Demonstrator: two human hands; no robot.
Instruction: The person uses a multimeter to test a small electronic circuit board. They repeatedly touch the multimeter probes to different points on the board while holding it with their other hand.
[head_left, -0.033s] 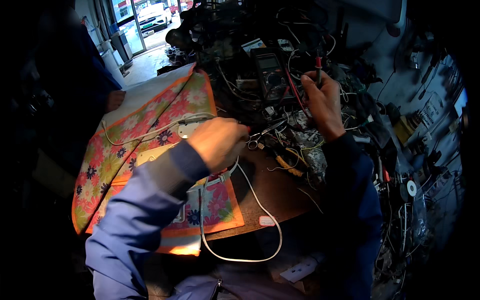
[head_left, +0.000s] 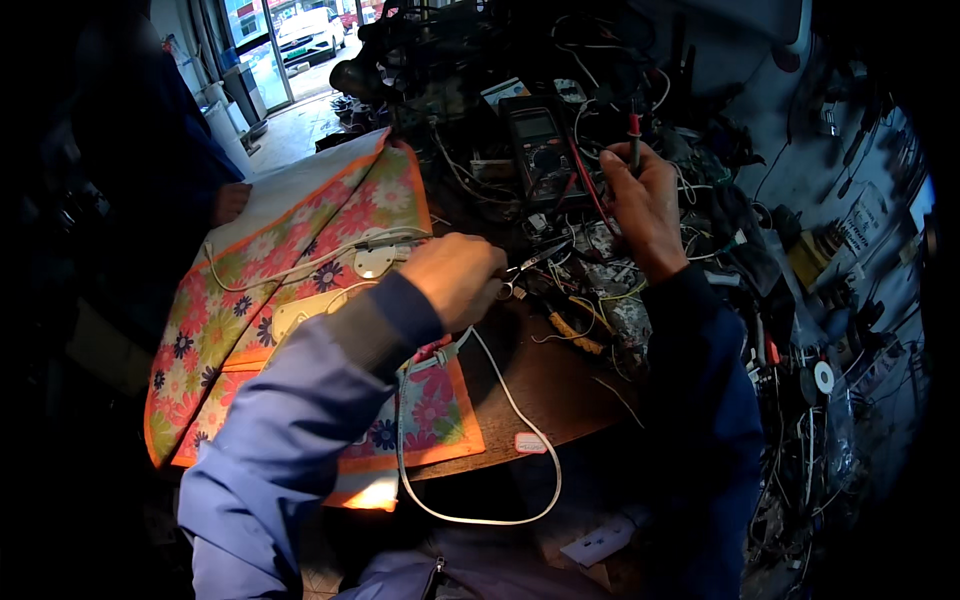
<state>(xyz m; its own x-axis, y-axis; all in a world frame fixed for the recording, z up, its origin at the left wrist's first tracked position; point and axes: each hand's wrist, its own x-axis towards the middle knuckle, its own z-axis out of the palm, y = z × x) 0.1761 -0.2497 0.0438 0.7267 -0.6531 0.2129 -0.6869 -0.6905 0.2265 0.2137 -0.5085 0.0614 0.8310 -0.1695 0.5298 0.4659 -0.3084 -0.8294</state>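
Observation:
My left hand (head_left: 458,278) is closed above the right edge of a flowered cloth (head_left: 240,300). What its fingers pinch is hidden by the hand. Beside the fingertips lie scissors (head_left: 508,291) on the brown tabletop. My right hand (head_left: 645,210) is raised over the clutter, fingers wrapped round a red-and-grey test probe (head_left: 634,140) that points upward. A dark multimeter (head_left: 540,150) with a grey screen lies left of that hand, and a red lead (head_left: 588,175) runs between them. On the cloth are a cream-coloured flat device (head_left: 300,312) and a pale rounded part (head_left: 374,262).
A white cord (head_left: 557,485) loops down past the table's front edge. Loose wires and parts crowd the right side, with a yellow-and-black tool (head_left: 575,335) among them. At the far left, another person's hand (head_left: 231,202) rests by the cloth.
My left hand has shifted slightly right, toward the scissors. A red tip that showed at its fingers is now out of sight. My right hand has barely moved.

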